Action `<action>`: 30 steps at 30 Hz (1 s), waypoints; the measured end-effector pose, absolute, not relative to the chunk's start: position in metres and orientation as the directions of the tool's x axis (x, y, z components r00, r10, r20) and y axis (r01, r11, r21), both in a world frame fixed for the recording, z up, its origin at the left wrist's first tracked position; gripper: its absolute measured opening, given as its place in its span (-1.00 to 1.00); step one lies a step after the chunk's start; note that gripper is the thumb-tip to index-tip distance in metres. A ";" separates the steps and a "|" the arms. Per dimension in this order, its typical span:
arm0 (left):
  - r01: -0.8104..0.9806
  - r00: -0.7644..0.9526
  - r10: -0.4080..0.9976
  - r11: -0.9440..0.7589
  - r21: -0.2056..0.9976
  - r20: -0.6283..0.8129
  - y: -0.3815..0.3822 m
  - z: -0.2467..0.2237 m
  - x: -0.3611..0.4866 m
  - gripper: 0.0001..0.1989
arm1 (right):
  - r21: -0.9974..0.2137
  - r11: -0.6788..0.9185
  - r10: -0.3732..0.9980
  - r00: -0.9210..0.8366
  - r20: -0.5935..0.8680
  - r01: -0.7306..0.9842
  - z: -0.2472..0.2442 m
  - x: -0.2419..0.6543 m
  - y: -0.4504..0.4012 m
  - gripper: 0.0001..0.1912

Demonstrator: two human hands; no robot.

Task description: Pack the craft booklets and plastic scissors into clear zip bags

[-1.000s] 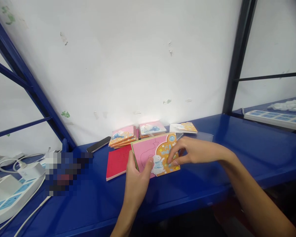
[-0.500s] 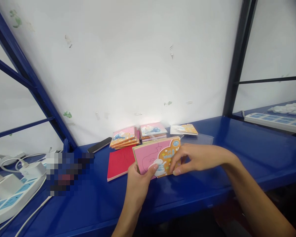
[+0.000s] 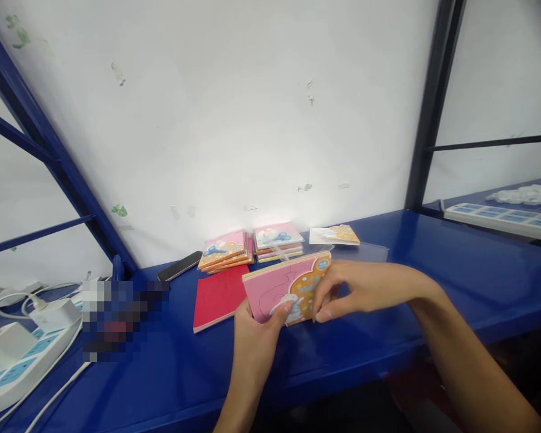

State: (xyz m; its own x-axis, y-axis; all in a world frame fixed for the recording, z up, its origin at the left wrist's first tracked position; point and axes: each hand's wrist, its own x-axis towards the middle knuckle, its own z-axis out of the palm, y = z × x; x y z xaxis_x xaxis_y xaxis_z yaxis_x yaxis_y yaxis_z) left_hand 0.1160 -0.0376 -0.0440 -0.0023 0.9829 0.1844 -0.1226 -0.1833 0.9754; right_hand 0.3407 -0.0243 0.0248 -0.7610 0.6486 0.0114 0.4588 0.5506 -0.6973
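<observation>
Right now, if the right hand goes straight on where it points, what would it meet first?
Likely the pink-orange book in the left hand; the right hand seems to touch it, though depth is unclear.

No text is readable, even on the pink booklet [image 3: 287, 285]

So the backdrop is a plain white wall [image 3: 216, 120] at 12 o'clock, brightest around the middle and greyer toward the upper corners. It's kinda beat up tbh: flaky scuffs [image 3: 118, 73] at 10 and green blotches [image 3: 119, 210] at 9 (old paint? can't tell). A blue metal frame [image 3: 40, 129] slants down from 10 to 9, and a dark post [image 3: 433, 108] stands at 2 with a thin crossbar [image 3: 491, 143] running off toward 3. The glossy blue tabletop [image 3: 451, 270] spreads across below, and at 5, under its edge, it's too dark to make anything out.
</observation>
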 end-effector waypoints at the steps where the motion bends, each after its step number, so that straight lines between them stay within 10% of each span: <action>1: -0.138 -0.008 0.983 -0.182 0.974 0.182 -0.038 -0.044 0.117 -0.54 | -0.701 0.554 0.633 -0.774 0.005 0.449 0.026 0.343 -0.025 -0.62; 17: -0.290 -0.317 0.900 -0.392 0.873 0.299 -0.048 0.024 0.065 -0.43 | -0.442 0.079 0.994 -0.103 -0.029 0.894 0.001 0.448 0.007 -0.20; 30: -0.343 -0.297 0.934 -0.300 0.890 0.200 -0.060 0.036 0.078 -0.47 | -0.510 0.062 0.920 -0.247 -0.304 0.858 -0.001 0.432 0.005 -0.73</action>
